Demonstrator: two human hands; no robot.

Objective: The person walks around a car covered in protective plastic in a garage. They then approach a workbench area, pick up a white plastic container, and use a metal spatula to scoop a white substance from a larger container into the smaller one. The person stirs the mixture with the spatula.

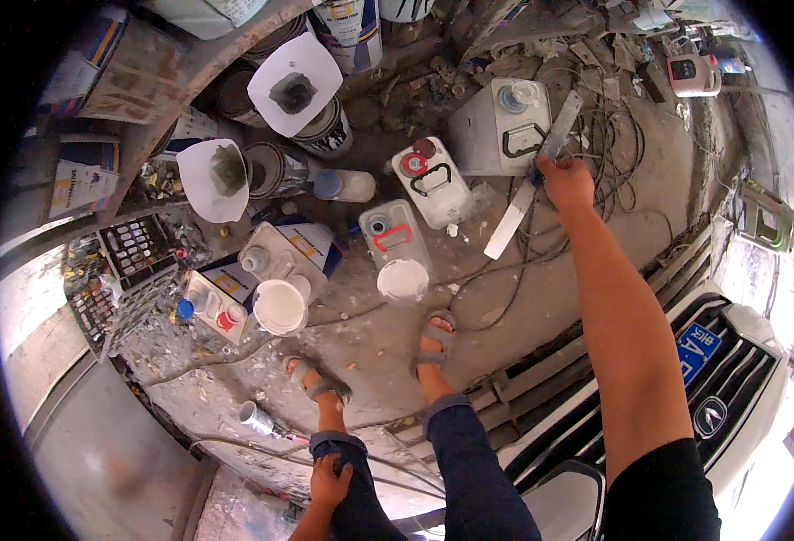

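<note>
Your right hand [566,187] grips a long, flat metallic strip [512,222] above the floor [370,347], beside a boxy white canister [482,135]. Your left hand [329,480] rests on your trouser leg [362,482], its grip indiscernible. Outward: 2 white, dark-centred cones [295,88]; a blue plate [699,352], white-lettered, at the slatted car grille [735,397].

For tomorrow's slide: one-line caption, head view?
Right hand grips a long flat strip beside a white jerrycan; left hand on dark trouser leg.

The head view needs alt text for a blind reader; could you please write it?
The right hand holds a long strip near jugs on a dirty floor; the left hand touches the left trouser leg. A car stands nearby.
</note>
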